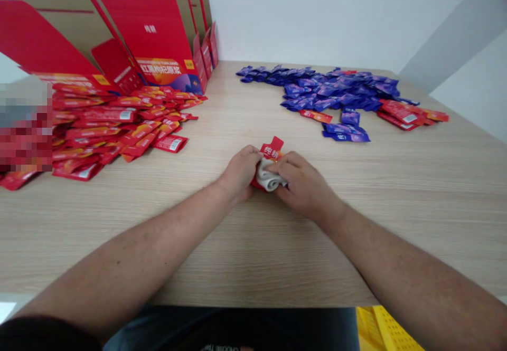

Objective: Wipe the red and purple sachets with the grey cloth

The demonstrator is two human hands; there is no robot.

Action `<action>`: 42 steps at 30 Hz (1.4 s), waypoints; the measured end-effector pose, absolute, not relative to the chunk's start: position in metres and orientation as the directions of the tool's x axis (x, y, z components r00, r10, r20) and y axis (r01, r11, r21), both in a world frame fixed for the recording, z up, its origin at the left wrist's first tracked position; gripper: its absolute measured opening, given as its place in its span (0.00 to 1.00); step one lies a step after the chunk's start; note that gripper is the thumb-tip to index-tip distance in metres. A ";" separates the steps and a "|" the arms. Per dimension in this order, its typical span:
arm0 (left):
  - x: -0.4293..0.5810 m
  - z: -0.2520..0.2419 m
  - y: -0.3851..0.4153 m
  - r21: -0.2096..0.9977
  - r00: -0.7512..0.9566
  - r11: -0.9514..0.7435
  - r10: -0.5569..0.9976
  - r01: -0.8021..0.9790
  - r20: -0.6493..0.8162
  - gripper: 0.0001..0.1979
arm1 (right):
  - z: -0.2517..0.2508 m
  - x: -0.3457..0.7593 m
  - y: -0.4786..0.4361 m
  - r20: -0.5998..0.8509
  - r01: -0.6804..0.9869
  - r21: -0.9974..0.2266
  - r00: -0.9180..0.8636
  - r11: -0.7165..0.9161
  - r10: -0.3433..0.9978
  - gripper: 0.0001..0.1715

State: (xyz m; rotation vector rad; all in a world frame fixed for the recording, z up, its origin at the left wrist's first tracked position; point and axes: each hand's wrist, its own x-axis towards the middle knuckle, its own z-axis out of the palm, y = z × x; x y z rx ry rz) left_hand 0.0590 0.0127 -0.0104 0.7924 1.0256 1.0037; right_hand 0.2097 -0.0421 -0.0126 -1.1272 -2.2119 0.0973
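Both hands meet over the middle of the table. My left hand (pixel 242 172) is closed around a red sachet (pixel 271 149) with white lettering, whose top end sticks up between the hands. In my right hand (pixel 301 185) is a folded whitish cloth (pixel 271 177), pressed against the sachet, with the fingers closed on it. The sachet's lower part is mostly hidden behind the cloth and fingers.
A heap of red sachets (pixel 106 129) lies at the left, before open red cardboard boxes (pixel 158 34). Purple sachets (pixel 332 89) are piled at the back right, with a few red sachets (pixel 404 113) beside them. A yellow crate (pixel 390 330) stands below the table's front edge.
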 end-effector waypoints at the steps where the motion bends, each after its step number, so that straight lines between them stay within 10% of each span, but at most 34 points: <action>1: 0.059 -0.010 0.013 0.875 0.184 0.364 0.929 -0.319 -0.319 0.09 | -0.013 0.206 -0.045 0.480 0.659 -0.330 -0.500 0.676 0.721 0.13; 10: 0.060 -0.009 0.010 0.822 0.309 0.447 0.885 -0.352 -0.348 0.07 | -0.007 0.228 -0.031 0.613 0.821 -0.354 -0.159 0.448 0.774 0.16; 16: 0.055 -0.007 0.014 0.847 0.237 0.439 0.894 -0.301 -0.379 0.08 | -0.012 0.200 -0.052 0.439 0.644 -0.336 -0.539 0.688 0.719 0.12; 22: 0.057 -0.011 0.012 0.783 0.355 0.481 0.865 -0.393 -0.354 0.05 | -0.007 0.221 -0.038 0.571 0.784 -0.377 -0.223 0.494 0.790 0.15; 29: 0.057 -0.010 0.013 0.800 0.290 0.454 0.886 -0.391 -0.361 0.09 | -0.011 0.205 -0.050 0.436 0.624 -0.373 -0.536 0.687 0.723 0.13; 37: 0.057 -0.004 0.001 0.830 0.470 0.484 0.822 -0.278 -0.322 0.06 | 0.007 0.247 -0.020 0.590 0.837 -0.391 -0.091 0.382 0.803 0.10; 42: 0.057 -0.006 0.003 0.849 0.435 0.440 0.852 -0.293 -0.291 0.07 | 0.003 0.237 -0.027 0.553 0.779 -0.388 -0.231 0.492 0.801 0.11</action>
